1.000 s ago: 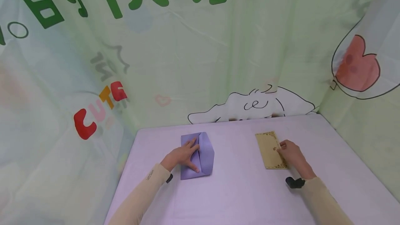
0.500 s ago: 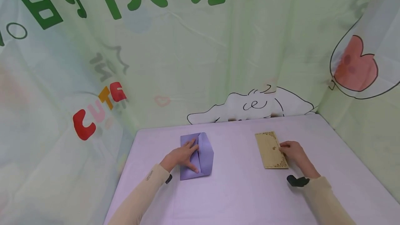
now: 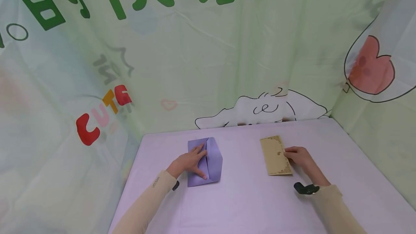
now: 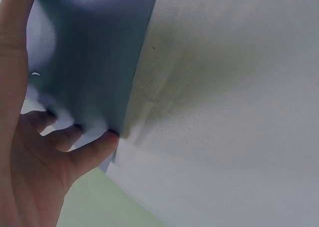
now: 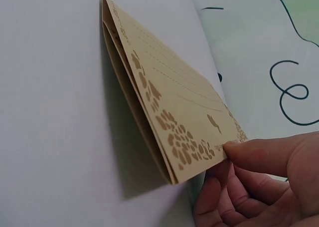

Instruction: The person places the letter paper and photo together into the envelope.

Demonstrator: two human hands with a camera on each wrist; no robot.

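A purple envelope (image 3: 215,161) with its flap opened to the right lies on the table's left half. Spread across its body is my left hand (image 3: 191,162), fingers extended; the left wrist view shows the fingertips (image 4: 102,142) pressing along the envelope's edge. On the right half is a folded tan card (image 3: 274,156) with brown floral corners and faint dotted lines. My right hand (image 3: 300,157) pinches its right edge, thumb (image 5: 259,154) on top and fingers curled beneath. In the right wrist view the card (image 5: 174,97) tilts up on the held side, its layers slightly parted.
A pale lilac cloth covers the table (image 3: 240,201). Printed curtains (image 3: 208,64) with cartoon drawings and lettering hang behind the back edge and along both sides. A dark wrist strap (image 3: 306,188) shows at my right sleeve.
My right hand has shifted slightly left with the card, which now sits nearer the envelope. My left hand and the envelope have stayed in place.
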